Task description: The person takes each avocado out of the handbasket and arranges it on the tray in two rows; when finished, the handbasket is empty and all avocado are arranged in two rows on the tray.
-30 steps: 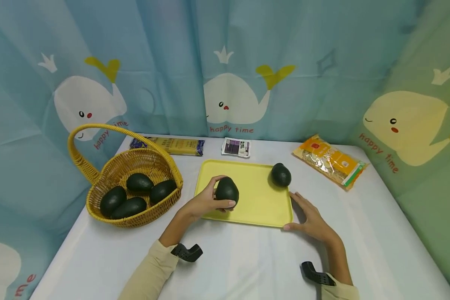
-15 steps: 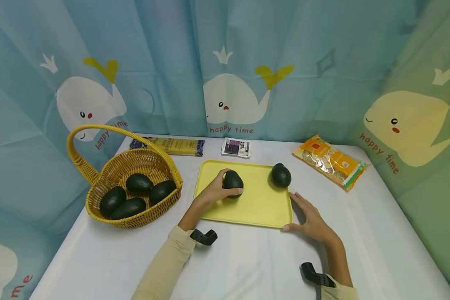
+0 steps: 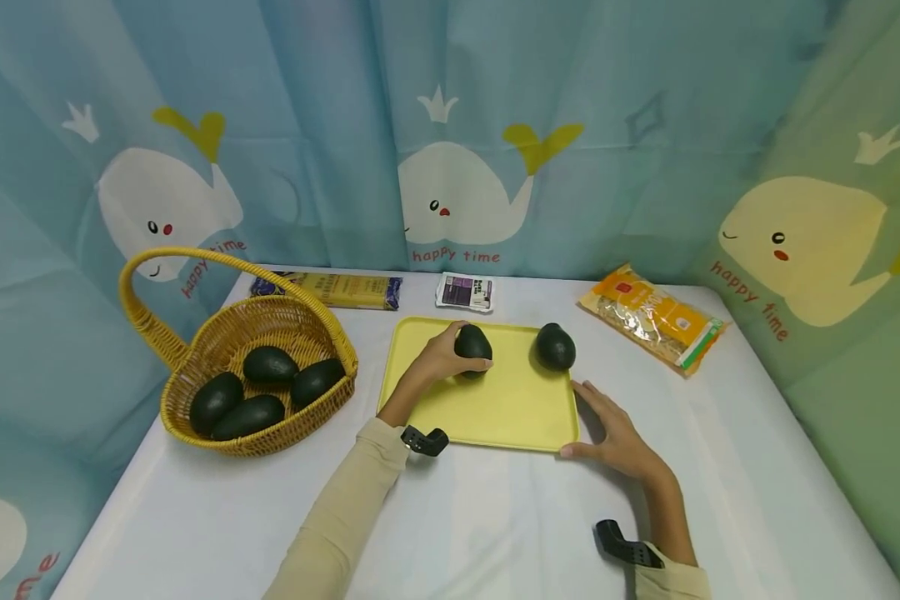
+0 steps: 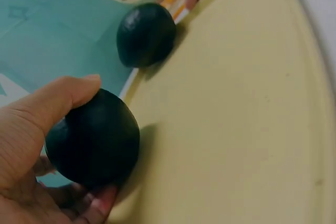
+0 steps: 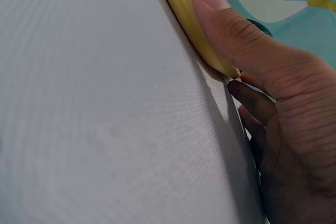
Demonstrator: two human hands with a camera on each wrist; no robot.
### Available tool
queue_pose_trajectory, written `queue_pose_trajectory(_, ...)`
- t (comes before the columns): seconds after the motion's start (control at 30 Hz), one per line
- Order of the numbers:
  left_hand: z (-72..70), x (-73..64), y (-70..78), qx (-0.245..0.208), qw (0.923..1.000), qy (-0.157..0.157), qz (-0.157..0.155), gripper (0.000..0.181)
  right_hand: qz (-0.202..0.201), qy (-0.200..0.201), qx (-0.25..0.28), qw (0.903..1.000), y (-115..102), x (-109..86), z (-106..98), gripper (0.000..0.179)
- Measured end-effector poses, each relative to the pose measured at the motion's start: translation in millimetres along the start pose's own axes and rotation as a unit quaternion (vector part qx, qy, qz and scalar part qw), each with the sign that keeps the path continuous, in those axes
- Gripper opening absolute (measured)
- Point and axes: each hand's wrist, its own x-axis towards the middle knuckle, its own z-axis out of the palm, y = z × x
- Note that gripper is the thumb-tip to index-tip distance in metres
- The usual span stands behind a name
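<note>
In the head view my left hand (image 3: 441,354) holds a dark green avocado (image 3: 474,350) over the back left of the yellow tray (image 3: 495,417). The left wrist view shows the thumb on one side of this avocado (image 4: 100,140) and the fingers curled beneath it, close over the tray. A second avocado (image 3: 555,347) rests at the tray's back right corner. My right hand (image 3: 617,437) spans the tray's front right corner, thumb at the front edge and the other fingers spread along the right side. Up close, the right thumb lies against the rim (image 5: 184,9).
On the left stands a yellow wicker basket (image 3: 300,425) with a tall handle, holding several avocados (image 3: 249,417). Along the back lie a long yellow packet (image 3: 345,290), a small white pouch (image 3: 465,292) and an orange bag (image 3: 652,317). A whale-print curtain (image 3: 330,167) hangs behind the table.
My left hand has carried its avocado from the tray's left front toward its back and slightly right. The right hand keeps its place at the corner. The whole view has shifted slightly.
</note>
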Motion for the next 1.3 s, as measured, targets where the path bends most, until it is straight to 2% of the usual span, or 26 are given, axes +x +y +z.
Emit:
queue_pose_trajectory(0.2, -1.1, 14.8, -0.6, 0.018, 0.9997, -0.006, 0.016, 0.094, 0.0, -0.001, 0.0, 1.0, -1, 0.2, 2, 0.111)
queue_pose_trajectory(0.5, -1.8, 25.7, -1.3, 0.043, 0.9981, 0.02, 0.039, 0.084, -0.001, 0.001, -0.003, 1.0, -4, -1.5, 3, 0.111)
queue_pose_trajectory(0.8, -2.4, 35.8, -4.6, 0.024, 0.9986, 0.017, 0.044, 0.083, 0.0, 0.005, -0.008, 1.0, -4, -2.4, 1, 0.11)
queue_pose_trajectory(0.93, -2.7, 37.4, -5.1, 0.016, 0.9988, 0.008, 0.045, 0.082, 0.0, 0.004, -0.007, 1.0, -5, -3.2, 1, 0.11)
queue_pose_trajectory(1.3, -4.1, 40.1, -3.1, 0.007, 0.9992, 0.01, 0.039, 0.086, 0.006, 0.002, -0.004, 1.0, -5, -0.8, 1, 0.112)
